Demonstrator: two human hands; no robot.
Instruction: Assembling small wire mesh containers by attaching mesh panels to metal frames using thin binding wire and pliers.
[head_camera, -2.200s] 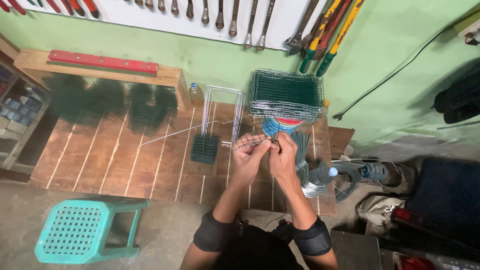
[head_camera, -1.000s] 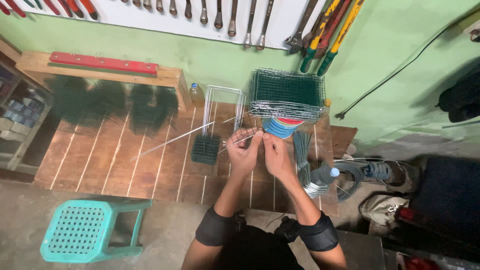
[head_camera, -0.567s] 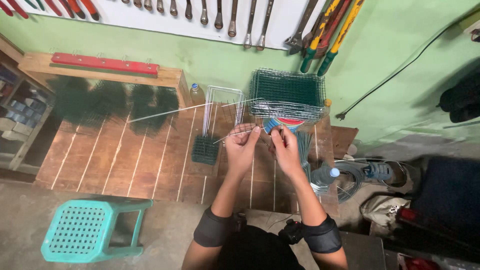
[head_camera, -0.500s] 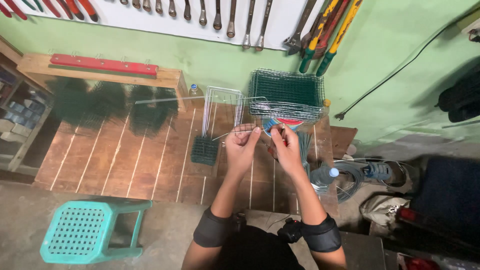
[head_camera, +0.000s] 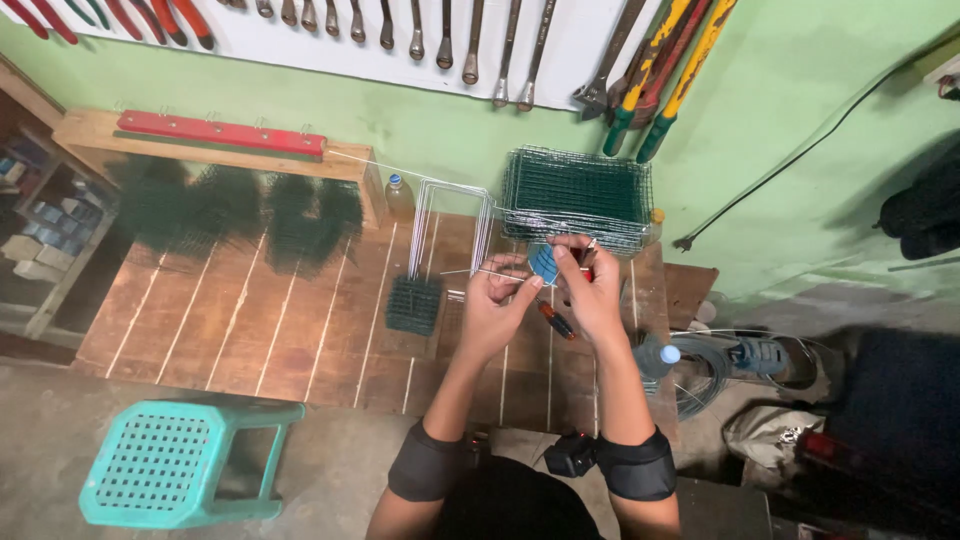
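Observation:
Over a wooden plank table (head_camera: 300, 330), my left hand (head_camera: 493, 305) pinches a thin silvery wire (head_camera: 420, 185). The wire runs from my fingers up and left toward the wooden shelf. My right hand (head_camera: 592, 290) is closed on a blue-handled tool (head_camera: 543, 263), pressed against the wire where both hands meet. A stack of green wire mesh panels (head_camera: 577, 195) lies just beyond my hands. A small green mesh piece (head_camera: 413, 305) sits to the left of my left hand. Bent wire frames (head_camera: 450, 225) lean behind it.
A red-handled screwdriver (head_camera: 556, 321) lies under my hands. A wire coil (head_camera: 705, 370) and a blue-capped bottle (head_camera: 656, 357) sit at the right. A teal plastic stool (head_camera: 165, 460) stands at the lower left. A shelf with a red bar (head_camera: 220, 135) and hanging wall tools (head_camera: 480, 40) are behind.
The wire's long free end has swung from pointing left across the table to pointing up-left toward the shelf. Both hands shifted slightly up toward the mesh stack.

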